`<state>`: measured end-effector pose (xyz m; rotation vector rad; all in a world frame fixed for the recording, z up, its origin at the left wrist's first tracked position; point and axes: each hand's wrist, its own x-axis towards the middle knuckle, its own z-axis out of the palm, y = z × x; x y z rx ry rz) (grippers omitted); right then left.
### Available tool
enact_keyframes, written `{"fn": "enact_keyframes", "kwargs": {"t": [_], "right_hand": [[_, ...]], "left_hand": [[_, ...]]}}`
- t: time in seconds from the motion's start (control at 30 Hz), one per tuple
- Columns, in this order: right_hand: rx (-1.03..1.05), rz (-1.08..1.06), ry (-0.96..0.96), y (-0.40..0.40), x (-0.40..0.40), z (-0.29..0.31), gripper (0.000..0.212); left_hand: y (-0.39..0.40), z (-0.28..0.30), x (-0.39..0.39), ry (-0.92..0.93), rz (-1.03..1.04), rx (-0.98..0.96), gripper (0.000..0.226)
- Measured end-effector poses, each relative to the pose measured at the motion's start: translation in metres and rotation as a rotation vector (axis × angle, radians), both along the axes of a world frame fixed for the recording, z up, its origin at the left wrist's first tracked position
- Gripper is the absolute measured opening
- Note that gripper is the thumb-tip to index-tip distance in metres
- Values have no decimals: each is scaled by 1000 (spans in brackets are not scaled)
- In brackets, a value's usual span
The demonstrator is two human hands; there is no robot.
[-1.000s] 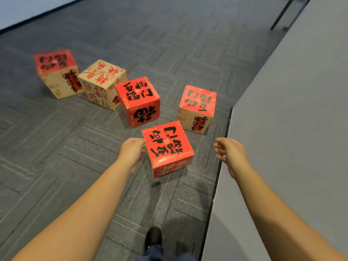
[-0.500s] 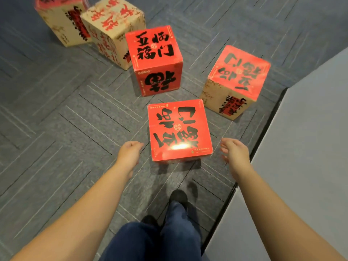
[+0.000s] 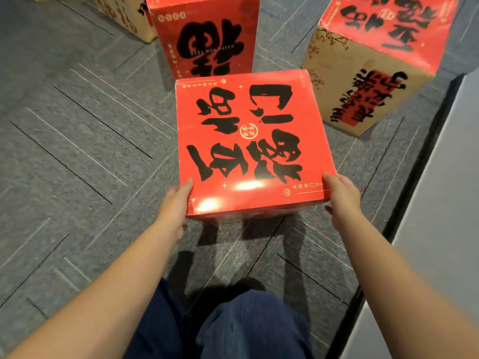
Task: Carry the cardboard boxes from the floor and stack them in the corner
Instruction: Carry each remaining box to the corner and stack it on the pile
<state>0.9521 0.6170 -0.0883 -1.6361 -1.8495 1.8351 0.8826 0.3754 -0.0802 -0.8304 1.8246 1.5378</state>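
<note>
Contact is made now: where a gap was seen half a second ago, the red box (image 3: 248, 143) on the carpet (image 3: 77, 141) is clasped at its near corners, left hand (image 3: 174, 207) at seven o'clock, right hand (image 3: 342, 200) at five, fingers curled over the sides. The lift looks ready, with nothing stacked yet.
</note>
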Motion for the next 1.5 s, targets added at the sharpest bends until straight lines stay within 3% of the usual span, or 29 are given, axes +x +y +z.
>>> {"fn": "enact_keyframes", "kwargs": {"t": [0.13, 0.33, 0.53, 0.87, 1.03, 1.23, 1.5], "right_hand": [[-27, -39, 67, -6, 0, -12, 16], [-97, -88, 148, -32, -4, 44, 20], [-58, -20, 242, -49, -15, 169, 16], [16, 134, 382, -83, -38, 442, 12], [-2, 174, 447, -116, -51, 524, 14], [0, 338, 477, -165, -79, 570, 11], [-146, 714, 517, -255, -137, 602, 9]], "left_hand": [[5, -4, 0, 14, 82, 95, 15], [-10, 57, -14, 103, 102, 74, 8], [-36, 183, -10, 158, 184, 113, 7], [-87, 462, -9, 279, 303, 167, 10], [-123, 551, -7, 358, 333, 159, 6], [-173, 593, 2, 423, 470, 171, 3], [-245, 615, 32, 451, 819, 102, 21]]}}
